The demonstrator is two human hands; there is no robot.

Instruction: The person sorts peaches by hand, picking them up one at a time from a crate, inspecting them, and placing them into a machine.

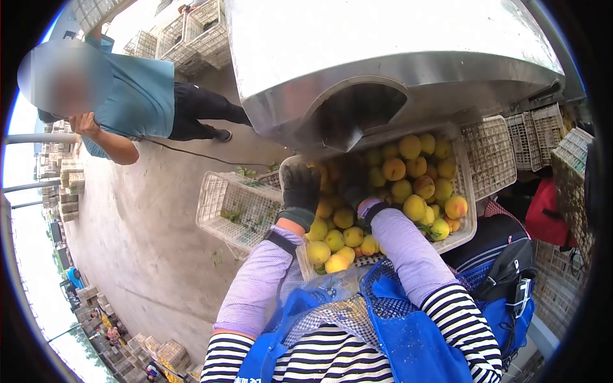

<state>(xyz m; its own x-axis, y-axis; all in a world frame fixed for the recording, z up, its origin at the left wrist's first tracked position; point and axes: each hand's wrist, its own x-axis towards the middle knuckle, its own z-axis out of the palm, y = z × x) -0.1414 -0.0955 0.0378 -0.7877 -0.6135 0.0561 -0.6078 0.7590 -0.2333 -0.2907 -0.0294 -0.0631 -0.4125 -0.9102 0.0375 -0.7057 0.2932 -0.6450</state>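
Note:
A white plastic crate (472, 191) full of yellow and orange-red peaches (415, 207) stands below the dark opening (357, 112) of a metal machine. My left hand (300, 186), in a dark glove, rests at the crate's left rim with its fingers pointing away from me; whether it grips the rim is unclear. Among the peaches is my right hand (355, 185), also in a dark glove, in the shadow under the opening. Its fingers are hidden in that shadow, and I cannot make out what they touch.
Left of the peach crate stands another crate (211, 203) with some leaves in it. A person (137, 89) in a blue shirt stands at the upper left, near a dark cable on the floor. More crates (488, 153) are stacked at the right, beside a dark bag (511, 265).

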